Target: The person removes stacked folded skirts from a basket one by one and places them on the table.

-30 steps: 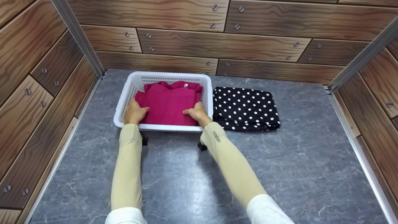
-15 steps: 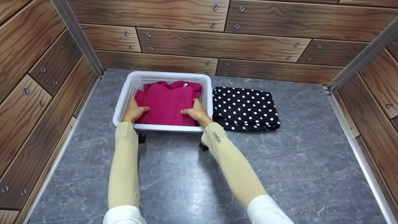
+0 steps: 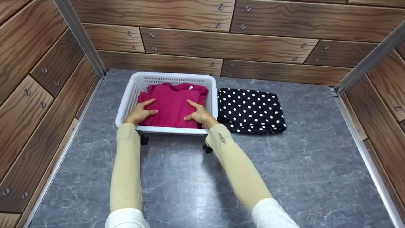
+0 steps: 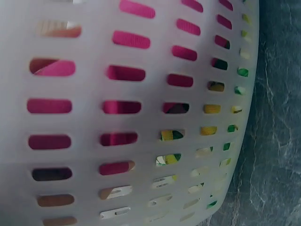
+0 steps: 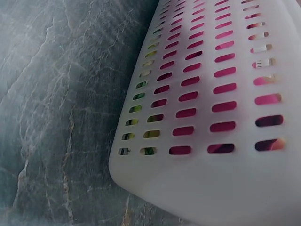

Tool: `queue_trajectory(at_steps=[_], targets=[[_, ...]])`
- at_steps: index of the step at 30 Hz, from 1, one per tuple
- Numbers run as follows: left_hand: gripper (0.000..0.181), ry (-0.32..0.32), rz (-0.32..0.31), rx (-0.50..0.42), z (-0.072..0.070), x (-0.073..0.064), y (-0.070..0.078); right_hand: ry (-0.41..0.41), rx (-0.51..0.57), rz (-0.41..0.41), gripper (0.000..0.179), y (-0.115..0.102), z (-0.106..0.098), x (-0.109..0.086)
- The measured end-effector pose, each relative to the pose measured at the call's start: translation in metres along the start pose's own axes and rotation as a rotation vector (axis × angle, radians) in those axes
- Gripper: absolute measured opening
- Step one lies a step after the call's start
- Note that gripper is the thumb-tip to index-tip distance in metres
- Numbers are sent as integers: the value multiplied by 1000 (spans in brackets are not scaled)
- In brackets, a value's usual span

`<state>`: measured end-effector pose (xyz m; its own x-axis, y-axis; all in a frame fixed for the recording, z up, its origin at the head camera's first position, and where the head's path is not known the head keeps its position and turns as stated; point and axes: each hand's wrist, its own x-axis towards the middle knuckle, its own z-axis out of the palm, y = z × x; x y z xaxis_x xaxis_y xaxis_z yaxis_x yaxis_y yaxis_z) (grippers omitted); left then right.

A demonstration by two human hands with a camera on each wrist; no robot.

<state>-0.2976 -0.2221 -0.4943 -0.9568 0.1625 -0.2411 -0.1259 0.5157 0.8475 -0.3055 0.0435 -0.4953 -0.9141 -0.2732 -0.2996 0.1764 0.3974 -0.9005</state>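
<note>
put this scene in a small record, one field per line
left hand: in the white basket, thumb and index finger extended over the pink cloth
right hand: likewise, at the pink cloth's right side
polka-dot cloth: folded, black with white dots, on the grey surface right of the white basket
other contents: yellow and green material, seen through the white basket's lower wall

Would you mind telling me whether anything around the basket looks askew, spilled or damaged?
Nothing looks spilled or damaged. Only the magenta cloth, between the left hand and the right hand, looks slightly untidy, bunched toward the far side of the white basket. Beside the basket, the polka-dot cloth lies folded, seemingly in order.
</note>
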Motion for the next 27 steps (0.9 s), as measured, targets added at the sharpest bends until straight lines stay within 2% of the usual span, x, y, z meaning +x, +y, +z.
queue_trajectory(at_steps=[6,10,13,20,27], targets=[[75,-20,33,39,-2,-1,1,-19,49,41,88,-3,0,-1],[74,-16,62,38,-5,-3,3,-21,81,28,90,-6,-1,-2],[74,-8,72,9,-6,-4,6,-7,85,-4,90,-8,-4,-3],[77,5,68,-89,-8,-9,21,-8,150,-19,90,-17,-15,-10],[78,38,94,-151,-9,-18,34,-17,126,-120,89,-26,-27,-17]])
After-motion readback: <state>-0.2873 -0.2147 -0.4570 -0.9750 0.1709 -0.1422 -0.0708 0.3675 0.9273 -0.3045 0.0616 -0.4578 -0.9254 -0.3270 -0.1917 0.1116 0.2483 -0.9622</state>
